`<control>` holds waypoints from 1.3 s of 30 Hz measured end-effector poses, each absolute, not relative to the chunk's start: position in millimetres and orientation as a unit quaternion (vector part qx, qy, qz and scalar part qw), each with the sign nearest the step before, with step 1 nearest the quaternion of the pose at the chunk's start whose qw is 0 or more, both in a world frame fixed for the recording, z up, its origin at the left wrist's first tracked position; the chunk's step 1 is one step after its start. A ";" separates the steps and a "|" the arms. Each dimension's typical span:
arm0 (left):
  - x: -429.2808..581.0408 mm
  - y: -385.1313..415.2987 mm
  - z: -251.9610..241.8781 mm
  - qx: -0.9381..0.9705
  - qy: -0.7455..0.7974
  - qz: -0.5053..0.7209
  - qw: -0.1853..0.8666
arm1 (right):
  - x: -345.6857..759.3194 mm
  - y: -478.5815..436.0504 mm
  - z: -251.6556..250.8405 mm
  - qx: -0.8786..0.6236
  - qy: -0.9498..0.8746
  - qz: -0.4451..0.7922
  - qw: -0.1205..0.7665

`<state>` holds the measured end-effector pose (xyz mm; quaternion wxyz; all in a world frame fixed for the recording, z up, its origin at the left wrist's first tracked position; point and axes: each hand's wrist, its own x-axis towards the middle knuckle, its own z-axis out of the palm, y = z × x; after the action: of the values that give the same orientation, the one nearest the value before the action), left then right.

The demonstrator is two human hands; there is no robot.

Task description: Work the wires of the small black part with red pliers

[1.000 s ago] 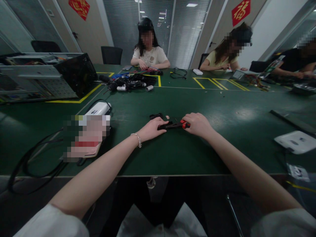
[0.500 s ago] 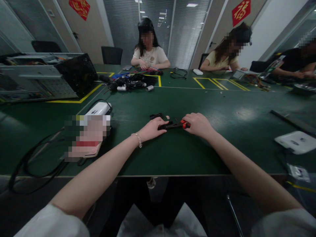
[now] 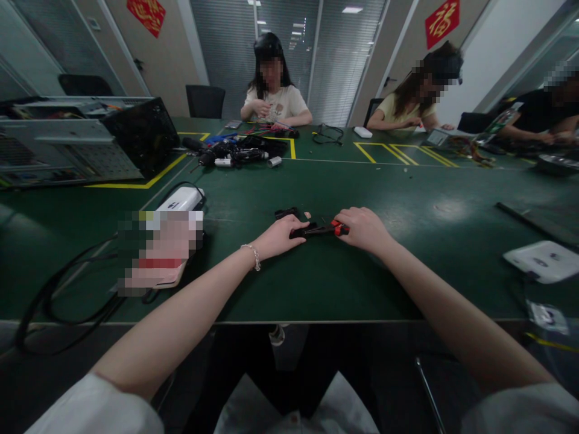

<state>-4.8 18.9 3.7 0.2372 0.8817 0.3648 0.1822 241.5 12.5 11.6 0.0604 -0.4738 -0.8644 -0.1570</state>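
My left hand (image 3: pixel 281 235) is closed on a small black part (image 3: pixel 299 231), which it holds low over the green table. In my right hand (image 3: pixel 365 230) are red-handled pliers (image 3: pixel 324 230), their dark jaws pointing left and meeting the black part. Fingers hide much of both things, and I cannot tell exactly where the jaws grip. Just beyond my left hand lies another small black piece (image 3: pixel 286 213). A tiny pinkish bit (image 3: pixel 307 215) rests beside it.
At the left stand an opened computer case (image 3: pixel 76 144) and a white power bank (image 3: pixel 181 199) with black cables. A pile of cables (image 3: pixel 239 150) lies farther back. To the right is a white device (image 3: pixel 543 260). Several co-workers sit across the green table (image 3: pixel 316 289).
My hands, the pliers and the black part stay almost where they were. Across the table, a co-worker has raised one hand toward the chest.
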 end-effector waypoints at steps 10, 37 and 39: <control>-3.6 17.6 6.3 0.880 0.376 0.180 0.227 | 239.9 12.7 13.6 -0.475 -0.865 -0.154 0.055; -4.2 18.9 4.1 0.877 0.374 0.185 0.239 | 240.4 13.0 14.6 -0.476 -0.866 -0.142 0.053; -4.2 19.7 2.6 0.878 0.373 0.187 0.236 | 240.2 12.6 14.3 -0.477 -0.866 -0.141 0.051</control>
<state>-4.2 19.7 2.6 0.2359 0.8777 0.3725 0.1875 240.2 12.6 14.3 0.0508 -0.4766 -0.8662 -0.1413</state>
